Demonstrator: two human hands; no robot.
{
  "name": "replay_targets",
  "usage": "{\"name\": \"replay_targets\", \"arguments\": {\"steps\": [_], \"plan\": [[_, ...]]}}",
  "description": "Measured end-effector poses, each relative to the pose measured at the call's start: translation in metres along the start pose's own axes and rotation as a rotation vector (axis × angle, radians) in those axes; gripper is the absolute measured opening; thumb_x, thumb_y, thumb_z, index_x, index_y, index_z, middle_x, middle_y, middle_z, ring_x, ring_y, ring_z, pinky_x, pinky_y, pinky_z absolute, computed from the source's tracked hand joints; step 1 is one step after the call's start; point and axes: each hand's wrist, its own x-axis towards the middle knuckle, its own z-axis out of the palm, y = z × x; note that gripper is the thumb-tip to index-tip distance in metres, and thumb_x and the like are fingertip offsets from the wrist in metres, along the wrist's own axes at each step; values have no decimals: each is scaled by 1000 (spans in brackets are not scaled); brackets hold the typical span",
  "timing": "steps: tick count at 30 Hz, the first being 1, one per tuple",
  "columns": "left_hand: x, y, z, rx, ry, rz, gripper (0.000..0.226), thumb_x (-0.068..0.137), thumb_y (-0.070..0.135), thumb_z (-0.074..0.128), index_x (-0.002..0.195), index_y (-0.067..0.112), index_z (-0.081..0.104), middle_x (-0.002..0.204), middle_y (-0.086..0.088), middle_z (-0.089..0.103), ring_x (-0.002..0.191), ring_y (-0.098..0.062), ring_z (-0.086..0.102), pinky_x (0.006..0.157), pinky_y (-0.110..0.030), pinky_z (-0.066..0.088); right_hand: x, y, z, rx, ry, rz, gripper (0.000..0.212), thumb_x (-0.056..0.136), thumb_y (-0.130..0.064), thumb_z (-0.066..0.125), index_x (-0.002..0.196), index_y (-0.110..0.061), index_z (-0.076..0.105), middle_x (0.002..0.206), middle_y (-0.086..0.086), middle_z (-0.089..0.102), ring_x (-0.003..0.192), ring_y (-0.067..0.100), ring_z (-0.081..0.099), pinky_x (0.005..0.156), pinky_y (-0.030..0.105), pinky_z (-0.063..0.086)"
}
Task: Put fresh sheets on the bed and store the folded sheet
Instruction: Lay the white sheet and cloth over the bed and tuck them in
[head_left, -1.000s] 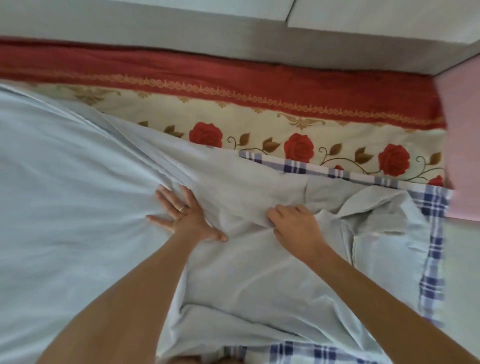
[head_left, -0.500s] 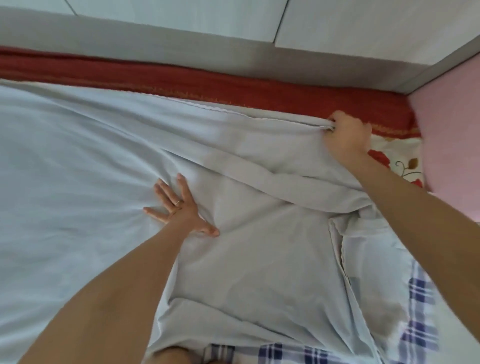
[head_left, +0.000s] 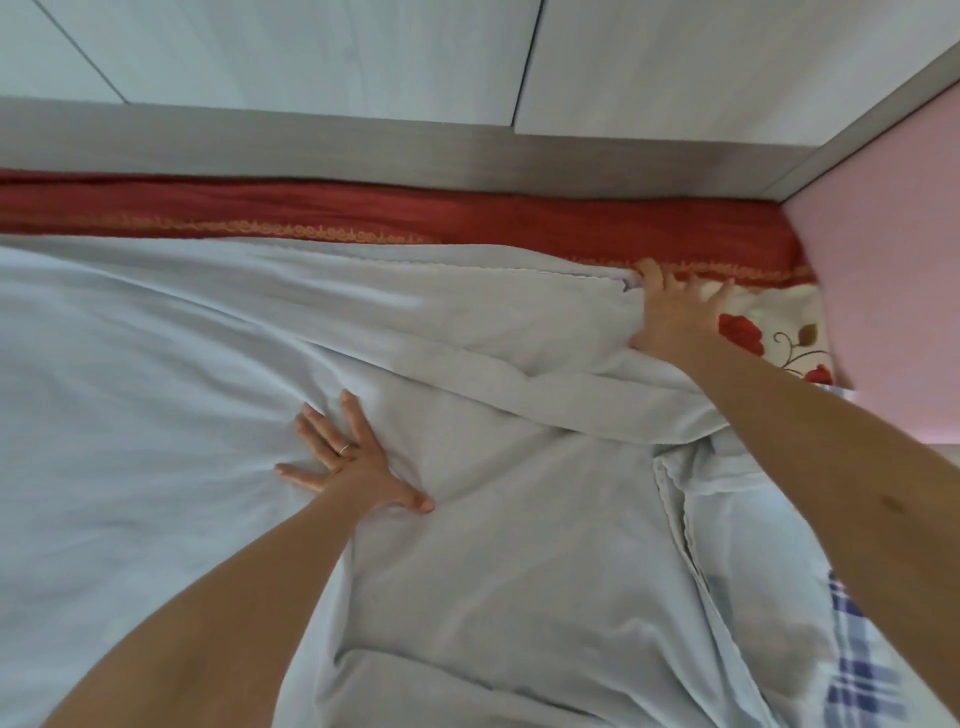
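Sheet (head_left: 156, 389): lay pale and creased over most of the bed, reached the red border (head_left: 467, 218) of the rose-printed cover (head_left: 769, 327) at the far side. Left hand (head_left: 353, 462): pressed flat on the middle of the sheet, grip wide, fingers splayed, ring (head_left: 344, 449) on one. Right hand (head_left: 670, 312): rested at the sheet's far edge near the pink wall (head_left: 893, 286), grip wide, fingers spread, clasped nothing. Blue-checked cloth (head_left: 857, 660): showed at the near right corner.

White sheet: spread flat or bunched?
White sheet partly spread: smooth on the left, a thick fold running to the right hand, rose-print bedding uncovered beyond it.
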Motion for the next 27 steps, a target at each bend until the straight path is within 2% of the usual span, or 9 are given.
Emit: {"name": "replay_targets", "arguments": {"steps": [5, 8, 11, 15, 18, 21, 23, 25, 27], "plan": [[-7, -3, 7, -72, 128, 75, 162, 45, 64, 82, 127, 18, -50, 132, -27, -51, 126, -39, -45, 102, -70, -7, -20, 21, 21, 446, 23, 150, 39, 90, -14, 51, 127, -9, 39, 124, 18, 53, 111, 37, 53, 82, 39, 41], [-12, 4, 9, -240, 451, 223, 120, 66, 42, 79, 148, 16, -5, 151, -25, -13, 142, -36, -13, 111, -58, -2, -35, 26, 30, 426, 69, -72, 37, 90, -13, 50, 126, -8, 43, 114, 15, 59, 102, 34, 57, 77, 36, 43], [-4, 25, -24, -277, 769, 527, 70, 74, 15, 68, 135, 13, 35, 149, -13, 19, 137, -33, 19, 109, -48, 12, -57, 22, 31, 343, 269, -217, 49, 87, -7, 52, 134, -14, 40, 99, 12, 64, 81, 34, 63, 60, 33, 41], [16, 71, -64, -103, 723, 804, 65, 79, 8, 64, 138, 15, 38, 154, -6, 20, 140, -26, 22, 107, -45, 22, -97, 11, 48, 278, 345, -353, 63, 83, 1, 52, 140, -17, 36, 112, 9, 63, 78, 31, 63, 57, 35, 47], [13, 99, -65, 83, 700, 902, 86, 75, 19, 70, 147, 20, 23, 158, -2, 7, 144, -22, 12, 110, -47, 16, -114, 4, 62, 351, 160, -378, 75, 89, -9, 52, 150, -21, 10, 108, 6, 62, 85, 26, 63, 68, 34, 47], [6, 118, -51, 328, 540, 1023, 79, 76, 32, 69, 144, 27, 30, 157, 5, 14, 144, -13, 9, 113, -43, 4, -120, -4, 69, 749, -86, -360, 84, 88, -15, 56, 151, -22, 0, 108, 6, 61, 78, 14, 57, 68, 26, 44], [1, 130, -38, 482, 418, 1124, 65, 79, 36, 65, 138, 27, 39, 150, 8, 30, 139, -12, 24, 111, -36, 11, -116, -2, 66, 896, -31, -282, 71, 89, -7, 51, 149, -19, 16, 131, 5, 48, 90, 12, 52, 76, 21, 39], [-4, 137, -24, 512, 358, 1171, 66, 81, 34, 63, 141, 22, 37, 147, 6, 36, 132, -14, 36, 105, -33, 24, -102, 8, 64, 763, 156, -202, 70, 85, 0, 49, 146, -21, 23, 144, 4, 34, 115, 21, 49, 89, 28, 42], [-9, 142, -12, 509, 370, 1180, 69, 84, 33, 62, 144, 20, 33, 150, 5, 30, 131, -17, 36, 103, -34, 28, -85, 23, 63, 547, 33, -158, 86, 79, -6, 58, 149, -27, 12, 152, 4, 16, 136, 30, 25, 108, 45, 29]]}}
